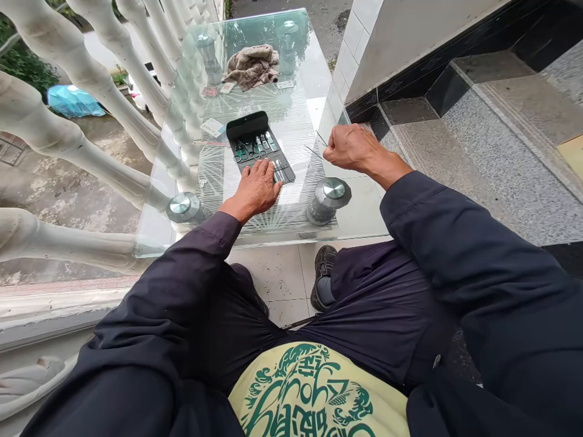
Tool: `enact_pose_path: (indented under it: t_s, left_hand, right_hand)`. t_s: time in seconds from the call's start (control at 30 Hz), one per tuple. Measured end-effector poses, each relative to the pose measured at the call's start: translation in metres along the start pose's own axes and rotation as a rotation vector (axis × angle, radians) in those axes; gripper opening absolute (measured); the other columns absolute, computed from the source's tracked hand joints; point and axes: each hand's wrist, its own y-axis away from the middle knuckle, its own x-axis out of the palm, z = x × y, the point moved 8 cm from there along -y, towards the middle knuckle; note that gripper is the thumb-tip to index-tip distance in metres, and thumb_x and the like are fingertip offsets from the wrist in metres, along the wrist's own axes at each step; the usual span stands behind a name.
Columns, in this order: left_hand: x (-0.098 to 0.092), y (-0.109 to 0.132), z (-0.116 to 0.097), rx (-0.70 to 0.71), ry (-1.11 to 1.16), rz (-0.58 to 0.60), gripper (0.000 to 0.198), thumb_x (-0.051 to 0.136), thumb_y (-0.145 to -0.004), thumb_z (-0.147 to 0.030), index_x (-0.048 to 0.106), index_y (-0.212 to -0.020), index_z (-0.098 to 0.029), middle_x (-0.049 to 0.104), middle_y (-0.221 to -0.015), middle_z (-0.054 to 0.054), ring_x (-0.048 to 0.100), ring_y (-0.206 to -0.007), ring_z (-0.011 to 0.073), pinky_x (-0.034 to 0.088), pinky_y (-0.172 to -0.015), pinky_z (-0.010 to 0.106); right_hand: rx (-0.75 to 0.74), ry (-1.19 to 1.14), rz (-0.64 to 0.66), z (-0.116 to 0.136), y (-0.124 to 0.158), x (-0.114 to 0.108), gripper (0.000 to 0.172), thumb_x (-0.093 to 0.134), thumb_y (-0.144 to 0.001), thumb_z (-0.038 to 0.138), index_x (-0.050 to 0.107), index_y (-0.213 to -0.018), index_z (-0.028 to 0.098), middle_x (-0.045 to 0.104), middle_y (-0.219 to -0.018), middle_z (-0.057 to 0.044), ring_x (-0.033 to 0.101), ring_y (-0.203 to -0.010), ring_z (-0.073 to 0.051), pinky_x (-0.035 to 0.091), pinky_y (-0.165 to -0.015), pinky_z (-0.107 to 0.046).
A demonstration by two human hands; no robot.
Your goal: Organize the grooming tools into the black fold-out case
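An unfolded black manicure case (pixel 246 125) lies on the glass table, with small scissors (pixel 240 156), nail clippers (pixel 264 143) and slim metal tools (pixel 283 172) in its slots. My left hand (pixel 259 187) rests on the case's near part, fingers stretched out flat, hiding some of the slots. To the right of the case, my right hand (pixel 348 147) is closed in a fist above the glass. From it a thin, dark metal tool (pixel 321 139) sticks out to the left; its exact kind is too small to tell. A similar thin line below it looks like its reflection.
The glass table (pixel 209 238) stands on faceted pillars (pixel 328 203). A crumpled brown cloth (pixel 252 67) and several small cards (pixel 212 127) lie farther back. White balusters (pixel 86 152) line the left side; stone steps (pixel 437 145) rise on the right.
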Motion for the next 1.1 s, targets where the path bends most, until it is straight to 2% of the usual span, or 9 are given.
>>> enact_pose_path:
  t_s: [0.1,0.2,0.27,0.37,0.53,0.67,0.77,1.1]
  left_hand:
    - [0.001,-0.001,0.000,-0.003,-0.001,-0.002,0.085,0.040,-0.133,-0.049,0.035,-0.208,-0.008,0.029,-0.219,0.022,0.026,-0.205,0.0456,0.021,-0.167,0.064]
    - [0.001,-0.001,-0.001,-0.008,-0.001,0.000,0.085,0.040,-0.134,-0.048,0.035,-0.208,-0.008,0.029,-0.219,0.022,0.026,-0.205,0.0456,0.021,-0.167,0.064]
    - [-0.001,0.001,-0.003,-0.001,0.002,0.001,0.084,0.039,-0.134,-0.049,0.034,-0.209,-0.010,0.029,-0.219,0.022,0.026,-0.205,0.0460,0.021,-0.167,0.066]
    - [-0.004,0.004,-0.006,0.005,-0.020,0.007,0.083,0.037,-0.135,-0.048,0.034,-0.208,-0.009,0.030,-0.219,0.023,0.026,-0.205,0.0466,0.023,-0.167,0.066]
    - [-0.006,0.005,-0.009,-0.013,-0.047,0.023,0.084,0.037,-0.134,-0.045,0.034,-0.206,-0.001,0.029,-0.218,0.027,0.026,-0.205,0.0444,0.023,-0.167,0.062]
    - [-0.005,0.003,-0.008,0.010,-0.027,-0.006,0.082,0.039,-0.134,-0.044,0.037,-0.206,-0.005,0.031,-0.217,0.026,0.029,-0.205,0.0454,0.025,-0.166,0.065]
    - [-0.003,0.001,-0.006,0.021,-0.017,-0.022,0.081,0.040,-0.134,-0.045,0.038,-0.206,-0.007,0.033,-0.217,0.026,0.030,-0.204,0.0464,0.026,-0.166,0.067]
    - [-0.003,0.001,-0.006,0.023,0.010,-0.021,0.083,0.041,-0.134,-0.046,0.038,-0.206,-0.007,0.032,-0.216,0.028,0.029,-0.204,0.0485,0.025,-0.165,0.069]
  right_hand:
    - [-0.019,-0.153,0.036,0.024,0.022,-0.002,0.026,0.080,-0.110,0.029,0.092,-0.128,0.015,0.090,-0.121,-0.022,0.082,-0.118,-0.042,0.068,-0.104,-0.052]
    - [0.036,-0.405,0.213,0.047,0.042,0.011,0.005,0.088,-0.102,0.023,0.088,-0.100,0.018,0.085,-0.090,-0.014,0.080,-0.084,-0.031,0.066,-0.076,-0.042]
    - [0.110,-0.599,0.323,0.057,0.052,0.021,0.018,0.095,-0.096,0.018,0.080,-0.087,0.021,0.077,-0.074,-0.009,0.069,-0.065,-0.023,0.057,-0.059,-0.035]
    - [0.241,-0.814,0.396,0.063,0.059,0.029,0.039,0.098,-0.091,0.007,0.066,-0.077,0.024,0.069,-0.066,-0.005,0.057,-0.054,-0.016,0.043,-0.046,-0.029]
    - [0.382,-0.995,0.458,0.060,0.056,0.036,0.043,0.093,-0.096,-0.003,0.064,-0.079,0.023,0.067,-0.066,-0.003,0.051,-0.053,-0.012,0.032,-0.040,-0.022]
    - [0.442,-1.129,0.537,0.060,0.050,0.040,0.042,0.087,-0.102,-0.003,0.062,-0.082,0.023,0.063,-0.067,0.000,0.045,-0.052,-0.008,0.028,-0.039,-0.017]
    - [0.487,-1.158,0.549,0.058,0.046,0.038,0.040,0.082,-0.107,-0.004,0.062,-0.085,0.023,0.060,-0.066,0.002,0.040,-0.050,-0.007,0.025,-0.038,-0.016]
    - [0.444,-1.131,0.567,0.055,0.042,0.045,0.048,0.099,-0.099,0.002,0.059,-0.087,0.026,0.059,-0.068,0.003,0.040,-0.052,-0.007,0.026,-0.039,-0.016]
